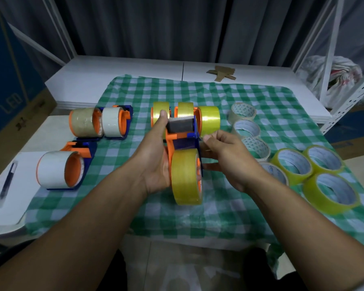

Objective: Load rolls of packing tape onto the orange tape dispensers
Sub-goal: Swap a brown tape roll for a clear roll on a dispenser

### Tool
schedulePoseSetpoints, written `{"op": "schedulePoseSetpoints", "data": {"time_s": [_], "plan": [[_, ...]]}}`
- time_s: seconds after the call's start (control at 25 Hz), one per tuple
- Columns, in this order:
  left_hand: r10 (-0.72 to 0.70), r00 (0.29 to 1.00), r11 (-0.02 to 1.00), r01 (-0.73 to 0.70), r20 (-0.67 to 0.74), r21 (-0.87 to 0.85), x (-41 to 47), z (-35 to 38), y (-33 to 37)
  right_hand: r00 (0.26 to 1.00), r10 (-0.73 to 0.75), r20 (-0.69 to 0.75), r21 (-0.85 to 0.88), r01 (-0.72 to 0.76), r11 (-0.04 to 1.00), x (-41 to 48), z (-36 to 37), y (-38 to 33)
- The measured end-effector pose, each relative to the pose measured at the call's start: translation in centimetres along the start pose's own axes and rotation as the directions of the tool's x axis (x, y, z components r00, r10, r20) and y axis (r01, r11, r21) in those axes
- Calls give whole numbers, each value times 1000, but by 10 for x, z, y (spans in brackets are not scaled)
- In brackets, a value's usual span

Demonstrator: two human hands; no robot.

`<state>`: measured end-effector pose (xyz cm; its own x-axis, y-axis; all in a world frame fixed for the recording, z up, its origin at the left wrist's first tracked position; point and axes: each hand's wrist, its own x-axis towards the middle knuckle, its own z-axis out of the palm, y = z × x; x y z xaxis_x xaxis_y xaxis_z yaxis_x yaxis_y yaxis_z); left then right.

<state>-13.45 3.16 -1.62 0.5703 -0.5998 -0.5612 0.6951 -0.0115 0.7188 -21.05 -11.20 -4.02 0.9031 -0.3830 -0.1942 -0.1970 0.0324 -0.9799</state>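
Observation:
An orange and blue tape dispenser [182, 135] is held above the green checked cloth [198, 215], with a yellow tape roll [185, 177] on its wheel facing me. My left hand [153, 156] grips the dispenser from the left, thumb up by its toothed blade. My right hand [225, 156] pinches at the dispenser's right side near the blue frame. Behind it lie three dispensers loaded with yellow rolls [209, 120]. At the left lie three dispensers loaded with pale rolls [53, 172].
Loose rolls lie at the right: clear ones in a row [245, 128] and three yellow ones [330, 193]. A dark pen [7, 181] lies on the white table at the left. Cardboard scraps [221, 73] sit at the back. A metal rack [332, 59] stands at the right.

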Motion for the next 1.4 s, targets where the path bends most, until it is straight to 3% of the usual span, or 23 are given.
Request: {"op": "schedulePoseSetpoints", "data": {"time_s": [0.24,0.52,1.12,1.4], "plan": [[-95,995,991,98,40,-87,-10,-5,0,994,107,34,123,-110,986,-7,-1,1],[-72,996,982,80,54,-174,-13,-11,-9,981,193,36,242,-196,950,-12,1,6],[-81,980,996,74,-182,-49,2,-66,-5,950,300,88,225,-312,923,-9,61,13],[-62,978,998,64,-197,3,11,-76,-3,933,358,33,203,-357,912,-5,68,9]]}}
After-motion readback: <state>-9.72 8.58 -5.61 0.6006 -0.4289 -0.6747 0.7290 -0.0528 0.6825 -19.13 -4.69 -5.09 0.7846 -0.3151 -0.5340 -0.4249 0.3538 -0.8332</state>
